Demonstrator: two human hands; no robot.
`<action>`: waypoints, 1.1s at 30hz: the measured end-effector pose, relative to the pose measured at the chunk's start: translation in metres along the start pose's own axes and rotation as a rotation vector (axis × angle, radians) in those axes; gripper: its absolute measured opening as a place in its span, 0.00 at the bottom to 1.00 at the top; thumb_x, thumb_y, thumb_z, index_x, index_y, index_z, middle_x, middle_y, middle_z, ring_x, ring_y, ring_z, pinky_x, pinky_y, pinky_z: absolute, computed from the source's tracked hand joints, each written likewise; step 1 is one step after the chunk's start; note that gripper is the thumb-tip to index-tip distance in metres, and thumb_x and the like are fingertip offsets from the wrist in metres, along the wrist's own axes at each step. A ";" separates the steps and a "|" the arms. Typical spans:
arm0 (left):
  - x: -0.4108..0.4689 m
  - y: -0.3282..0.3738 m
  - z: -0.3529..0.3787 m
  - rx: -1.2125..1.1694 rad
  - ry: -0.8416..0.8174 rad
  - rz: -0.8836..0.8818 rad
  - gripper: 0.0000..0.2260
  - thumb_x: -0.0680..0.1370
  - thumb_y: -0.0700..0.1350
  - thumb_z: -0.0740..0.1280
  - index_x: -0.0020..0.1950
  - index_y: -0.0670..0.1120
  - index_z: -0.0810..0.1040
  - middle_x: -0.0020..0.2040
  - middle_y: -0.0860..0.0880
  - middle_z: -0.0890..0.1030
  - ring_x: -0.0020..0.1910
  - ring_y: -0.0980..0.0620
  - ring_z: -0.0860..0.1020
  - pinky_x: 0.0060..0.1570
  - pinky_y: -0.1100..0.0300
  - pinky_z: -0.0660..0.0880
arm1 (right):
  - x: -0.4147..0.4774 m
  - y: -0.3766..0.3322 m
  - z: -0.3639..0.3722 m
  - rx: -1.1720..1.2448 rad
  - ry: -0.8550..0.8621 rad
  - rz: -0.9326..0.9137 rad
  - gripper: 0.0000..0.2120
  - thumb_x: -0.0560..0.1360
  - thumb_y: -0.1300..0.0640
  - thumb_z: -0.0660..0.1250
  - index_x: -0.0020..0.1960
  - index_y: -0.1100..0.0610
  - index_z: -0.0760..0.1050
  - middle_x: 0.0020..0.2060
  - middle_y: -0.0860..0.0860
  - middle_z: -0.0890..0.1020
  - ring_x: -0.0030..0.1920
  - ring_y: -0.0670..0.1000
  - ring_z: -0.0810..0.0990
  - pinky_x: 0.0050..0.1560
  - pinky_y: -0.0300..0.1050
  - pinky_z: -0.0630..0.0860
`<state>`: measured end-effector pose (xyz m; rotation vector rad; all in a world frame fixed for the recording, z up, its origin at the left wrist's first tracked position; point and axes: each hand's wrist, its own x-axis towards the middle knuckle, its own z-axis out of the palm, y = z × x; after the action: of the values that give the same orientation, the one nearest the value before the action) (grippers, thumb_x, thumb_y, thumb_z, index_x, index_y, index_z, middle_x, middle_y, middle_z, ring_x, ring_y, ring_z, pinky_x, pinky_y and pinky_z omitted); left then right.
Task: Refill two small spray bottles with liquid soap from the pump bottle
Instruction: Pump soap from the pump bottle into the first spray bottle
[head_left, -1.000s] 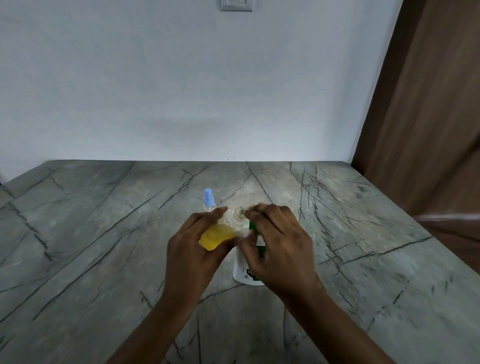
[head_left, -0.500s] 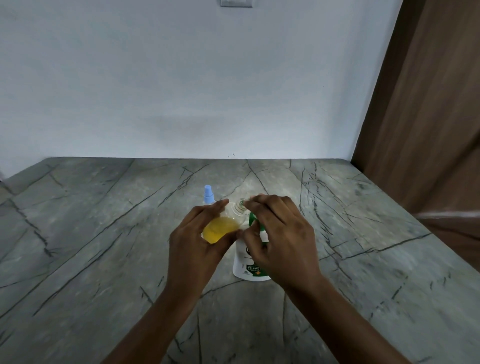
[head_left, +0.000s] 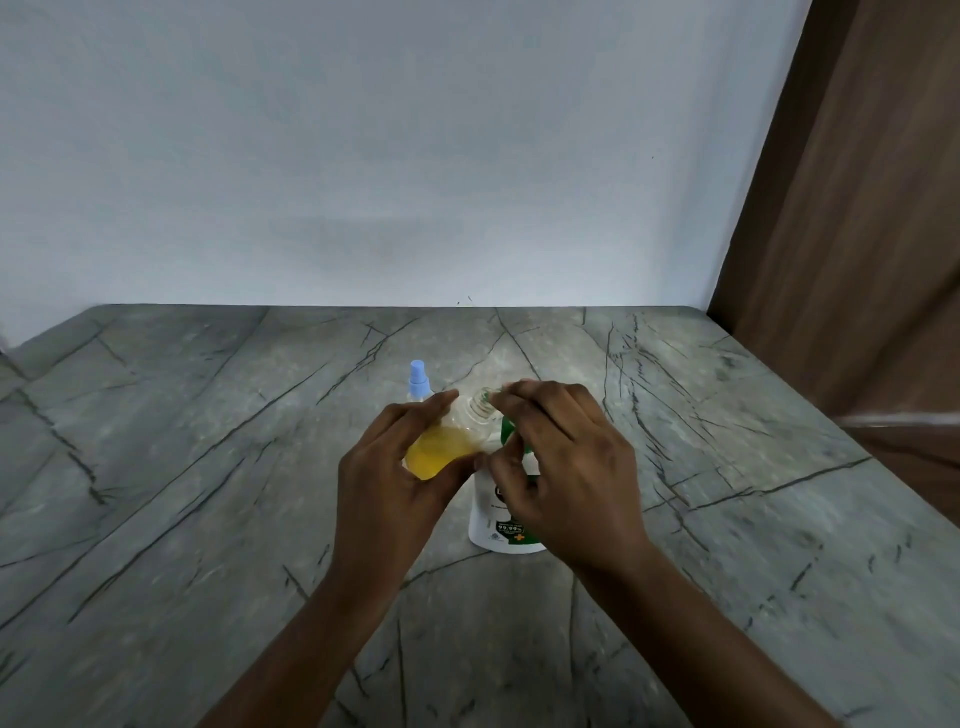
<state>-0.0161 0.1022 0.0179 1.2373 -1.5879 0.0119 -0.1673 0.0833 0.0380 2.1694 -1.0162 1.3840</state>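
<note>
Both hands are drifting slightly up and away versus a second ago: left hand (head_left: 384, 483) is gripping the tilted, part-filled spray bottle (head_left: 441, 452), right hand (head_left: 566, 467) is curling round the head of the pump bottle (head_left: 493, 519) on the bench (head_left: 208, 467), blue-capped bottle (head_left: 418, 382) behind is probably still waiting.

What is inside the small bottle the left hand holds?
In the small bottle, yellow liquid low down; clear near the neck. The left hand covers its base.

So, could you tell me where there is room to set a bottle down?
Grey stone counter lies bare left of the left hand and between the right hand and brown wooden panel. Crowded centre: yellow-filled clear bottle, blue-capped spray bottle, white pump bottle.
</note>
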 end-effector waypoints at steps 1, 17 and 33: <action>0.000 0.001 0.000 0.002 0.001 0.000 0.24 0.67 0.54 0.72 0.59 0.44 0.79 0.49 0.49 0.82 0.45 0.59 0.77 0.45 0.77 0.71 | 0.001 0.000 0.000 -0.001 -0.003 -0.001 0.14 0.69 0.56 0.66 0.51 0.61 0.81 0.47 0.53 0.82 0.48 0.48 0.76 0.40 0.37 0.73; -0.001 -0.001 -0.002 -0.001 -0.014 -0.006 0.25 0.67 0.56 0.70 0.59 0.45 0.79 0.50 0.49 0.82 0.44 0.59 0.79 0.45 0.78 0.70 | -0.006 -0.003 0.005 -0.022 -0.022 0.051 0.14 0.70 0.54 0.66 0.51 0.60 0.81 0.47 0.52 0.82 0.48 0.48 0.76 0.41 0.35 0.71; 0.000 0.000 0.000 0.012 0.006 0.004 0.23 0.67 0.51 0.74 0.59 0.43 0.79 0.48 0.49 0.82 0.47 0.60 0.76 0.46 0.78 0.70 | 0.002 -0.001 0.002 0.003 0.013 0.041 0.13 0.70 0.58 0.63 0.50 0.60 0.82 0.46 0.52 0.82 0.47 0.47 0.76 0.38 0.35 0.71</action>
<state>-0.0159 0.1017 0.0180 1.2419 -1.5872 0.0279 -0.1644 0.0820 0.0391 2.1501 -1.0599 1.4175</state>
